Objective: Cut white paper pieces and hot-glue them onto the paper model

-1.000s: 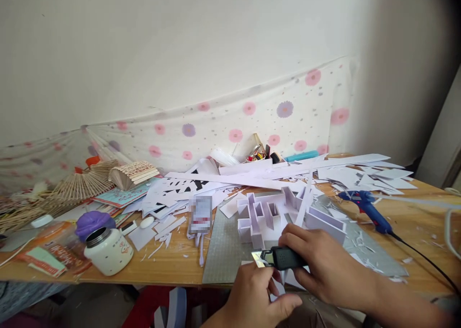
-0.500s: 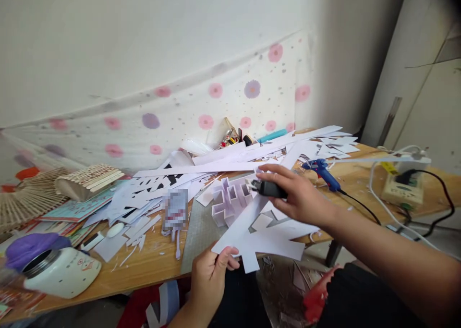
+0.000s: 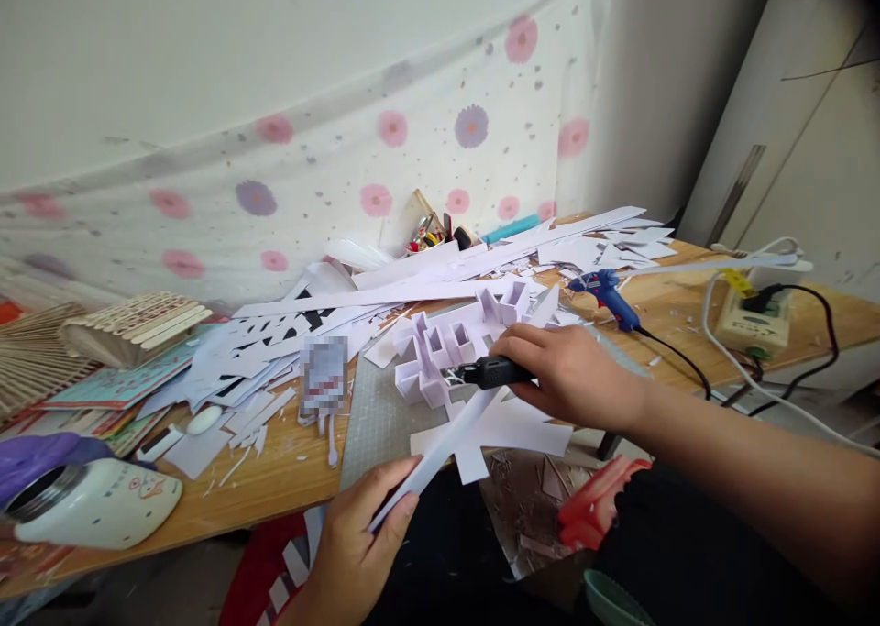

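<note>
In my left hand (image 3: 364,534), thumb and fingers pinch the lower end of a long white paper strip (image 3: 444,456), which is tilted on its edge. My right hand (image 3: 574,374) grips a black utility knife (image 3: 505,371), its metal tip pointing left. The knife lies across the upper part of the strip, close to a structure of small white open boxes (image 3: 430,356). Under the strip is a white cut sheet (image 3: 529,429) with jutting arms. A grey cutting mat (image 3: 368,424) lies beneath the boxes.
A blue glue gun (image 3: 611,301) lies at the right, its cord near a power strip (image 3: 753,323). White paper scraps (image 3: 254,360) spread over the wooden table (image 3: 275,479). A white jar (image 3: 103,507) lies on its side at the left, near a craft-stick model (image 3: 137,328).
The strip has turned from lying flat to standing on its edge, and my left hand has moved left and down with it. The knife has come lower over the strip. My view has shifted slightly.
</note>
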{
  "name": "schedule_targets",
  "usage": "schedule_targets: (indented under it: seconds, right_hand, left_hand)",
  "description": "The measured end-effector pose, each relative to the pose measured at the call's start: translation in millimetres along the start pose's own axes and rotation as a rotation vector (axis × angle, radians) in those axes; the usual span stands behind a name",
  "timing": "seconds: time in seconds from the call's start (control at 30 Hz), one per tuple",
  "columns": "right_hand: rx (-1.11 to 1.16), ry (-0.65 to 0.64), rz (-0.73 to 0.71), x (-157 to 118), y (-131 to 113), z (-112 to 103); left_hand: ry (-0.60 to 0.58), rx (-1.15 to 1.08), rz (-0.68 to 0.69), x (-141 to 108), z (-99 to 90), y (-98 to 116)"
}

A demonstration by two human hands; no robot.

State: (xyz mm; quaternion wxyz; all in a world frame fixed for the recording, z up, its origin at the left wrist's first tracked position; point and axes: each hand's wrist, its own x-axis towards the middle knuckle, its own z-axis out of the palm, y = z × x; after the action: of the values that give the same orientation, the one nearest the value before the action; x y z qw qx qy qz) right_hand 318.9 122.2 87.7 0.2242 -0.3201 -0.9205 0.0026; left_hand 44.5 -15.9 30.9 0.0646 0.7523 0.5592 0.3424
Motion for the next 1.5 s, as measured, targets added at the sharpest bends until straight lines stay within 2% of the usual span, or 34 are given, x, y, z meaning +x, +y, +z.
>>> schedule_targets:
  seconds: [0.13, 0.3, 0.4, 0.5, 0.7, 0.8, 0.9, 1.0, 1.1, 1.17, 1.27, 1.4, 1.5]
  right_hand:
    - [0.037, 0.026, 0.001, 0, -9, 3]
    - [0.095, 0.166, 0.057, 2, 10, 2]
    - [0.125, 0.242, 0.120, 3, 23, 0]
    - [0.186, 0.213, 0.168, 5, 23, 0]
    - [0.272, -0.001, 0.226, 7, 8, 5]
    - [0.254, -0.055, 0.258, 8, 3, 5]
    - [0.238, -0.087, 0.229, 8, -2, 3]
    - [0.225, -0.122, 0.196, 7, -9, 3]
    - [0.211, -0.146, 0.200, 7, -13, 9]
    - [0.214, -0.145, 0.216, 7, -13, 15]
    - [0.236, -0.111, 0.271, 9, -9, 19]
    - [0.198, -0.039, 0.389, 13, 3, 13]
    - [0.149, -0.106, 0.385, 13, 11, 5]
  left_hand:
    - [-0.014, 0.022, 0.029, 4, -12.3, -5]
    - [0.019, 0.079, -0.046, -7, -44.1, -36]
    - [-0.052, 0.081, -0.135, -19, -67.8, -55]
    - [-0.112, 0.082, -0.199, -27, -81.9, -63]
    - [-0.182, 0.087, -0.209, -25, -84.7, -65]
    - [-0.216, 0.150, -0.205, -20, -86.9, -71]
    - [-0.269, 0.242, -0.134, -12, -83.0, -73]
    - [-0.332, 0.269, -0.111, -3, -67.8, -61]
    - [-0.376, 0.293, -0.172, 7, -50.6, -41]
    - [-0.385, 0.346, -0.207, 13, -45.9, -34]
    - [-0.344, 0.468, -0.226, 21, -53.9, -39]
    - [-0.305, 0.648, -0.270, 27, -81.7, -62]
    - [-0.295, 0.708, -0.313, 30, -99.9, -73]
